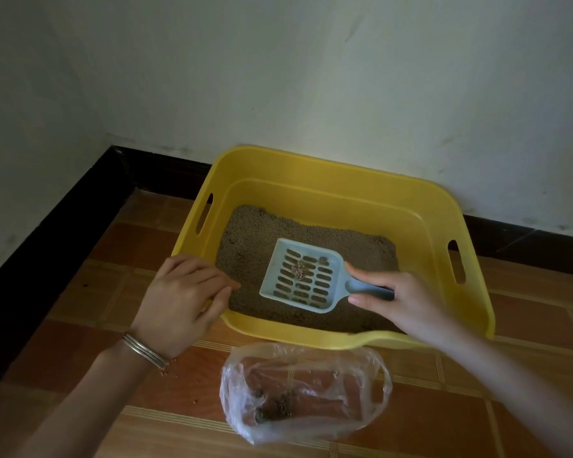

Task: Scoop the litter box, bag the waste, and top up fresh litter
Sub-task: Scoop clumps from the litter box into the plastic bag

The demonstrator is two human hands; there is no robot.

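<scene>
A yellow litter box (328,190) stands on the floor against the wall, with brown litter (255,239) covering its bottom. My right hand (397,299) grips the handle of a pale blue slotted scoop (303,276), held level above the litter with a small clump lying on its slots. My left hand (182,299) rests on the box's near left rim, fingers curled over the edge. In front of the box lies a clear plastic bag (305,391), open and crumpled, with dark clumps of waste in its lower left part.
The floor is orange-brown tile (526,325) with a black skirting board (47,259) along the white walls; the box sits near the room's corner. A few loose litter grains (166,371) lie on the tile under my left wrist.
</scene>
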